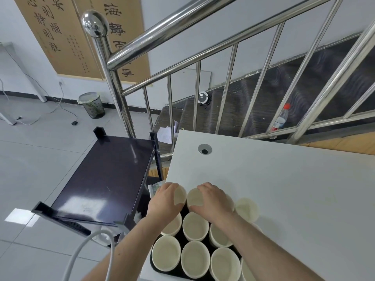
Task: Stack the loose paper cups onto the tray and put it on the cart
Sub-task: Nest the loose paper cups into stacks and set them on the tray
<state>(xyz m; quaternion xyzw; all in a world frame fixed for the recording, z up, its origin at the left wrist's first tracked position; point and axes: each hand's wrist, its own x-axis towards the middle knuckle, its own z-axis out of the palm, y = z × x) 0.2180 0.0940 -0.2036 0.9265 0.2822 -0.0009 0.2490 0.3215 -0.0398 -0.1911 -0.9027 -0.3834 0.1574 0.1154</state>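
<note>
Both hands are closed around paper cups at the far end of the tray. Left hand (165,199) has its fingers curled over the far side of a pale, round paper cup (180,195), tilted so its mouth faces right. Right hand (213,201) grips a second pale paper cup (195,197) from its right side, thumb near the lower rim and fingers wrapped over the top; the mouth tilts toward the camera. The two cups lie just beside each other, rims nearly touching. Whether either base rests on the tray cannot be told.

Progress: the black flat tray (157,267) stands on the white table (284,179) at its near left corner and carries rows of upright open cups (195,226), packed rim to rim. One further cup (246,208) stands at the right edge of the group; whether it is on the tray or on the table is not clear.

Outstanding, by judgement: the two held cups are not yet settled, and the transfer has not begun. The dark, glossy top shelf of the black cart (105,179), just left of the table, carries no tray.
</note>
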